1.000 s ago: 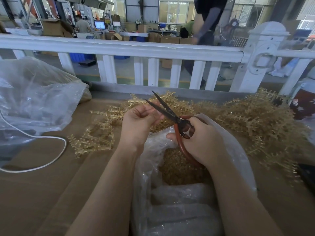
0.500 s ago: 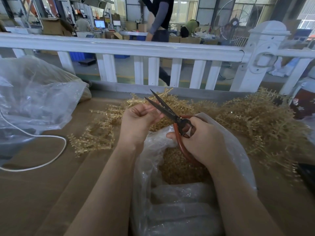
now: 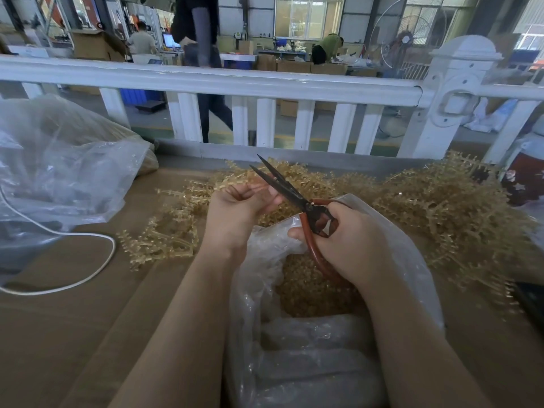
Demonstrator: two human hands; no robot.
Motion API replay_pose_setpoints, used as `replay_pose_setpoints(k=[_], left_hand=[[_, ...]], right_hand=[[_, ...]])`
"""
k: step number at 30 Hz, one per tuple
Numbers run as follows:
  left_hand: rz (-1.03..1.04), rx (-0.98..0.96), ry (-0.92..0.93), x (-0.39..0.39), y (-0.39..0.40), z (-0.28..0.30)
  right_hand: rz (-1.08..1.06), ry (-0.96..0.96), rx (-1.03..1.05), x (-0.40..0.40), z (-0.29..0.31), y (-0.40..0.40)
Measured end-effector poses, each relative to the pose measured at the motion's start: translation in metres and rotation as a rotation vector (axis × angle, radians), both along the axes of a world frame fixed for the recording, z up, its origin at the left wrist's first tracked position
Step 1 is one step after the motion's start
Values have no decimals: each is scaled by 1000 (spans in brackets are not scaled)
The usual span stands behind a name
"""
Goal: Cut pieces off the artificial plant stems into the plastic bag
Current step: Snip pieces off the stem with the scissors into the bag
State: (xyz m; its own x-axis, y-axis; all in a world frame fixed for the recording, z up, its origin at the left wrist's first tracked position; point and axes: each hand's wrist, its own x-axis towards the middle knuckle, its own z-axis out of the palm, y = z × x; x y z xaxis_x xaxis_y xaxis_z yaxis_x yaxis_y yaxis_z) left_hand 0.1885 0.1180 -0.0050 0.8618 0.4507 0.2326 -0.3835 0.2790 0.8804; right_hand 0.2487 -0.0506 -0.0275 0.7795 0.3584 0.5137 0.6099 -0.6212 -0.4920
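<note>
- The right hand (image 3: pixel 350 245) is grasping the red handles of the scissors (image 3: pixel 297 198), blades parted and pointing up toward the table's far edge.
- The left hand (image 3: pixel 238 210) is pinching a thin stem (image 3: pixel 259 187) with curled fingers, holding it against the lower blade, just above the bag's mouth.
- The bag (image 3: pixel 294 348) is sitting open at the table's near edge between the forearms, with cut pieces (image 3: pixel 309 290) lying inside.
- Uncut stems (image 3: pixel 426 207) are lying heaped along the far edge and toward the right edge of the table (image 3: pixel 73 334).
- A second bag (image 3: pixel 59 160) and a white cable (image 3: pixel 88 278) are lying at the left edge.
</note>
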Motion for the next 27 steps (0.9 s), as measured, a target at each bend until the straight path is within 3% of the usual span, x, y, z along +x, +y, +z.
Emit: replay_pose_setpoints(k=[9, 27], left_hand=[[38, 176, 64, -2, 0, 3], [42, 191, 54, -2, 0, 4]], right_hand=[[-38, -133, -35, 0, 3, -4], [-35, -181, -5, 4, 0, -4]])
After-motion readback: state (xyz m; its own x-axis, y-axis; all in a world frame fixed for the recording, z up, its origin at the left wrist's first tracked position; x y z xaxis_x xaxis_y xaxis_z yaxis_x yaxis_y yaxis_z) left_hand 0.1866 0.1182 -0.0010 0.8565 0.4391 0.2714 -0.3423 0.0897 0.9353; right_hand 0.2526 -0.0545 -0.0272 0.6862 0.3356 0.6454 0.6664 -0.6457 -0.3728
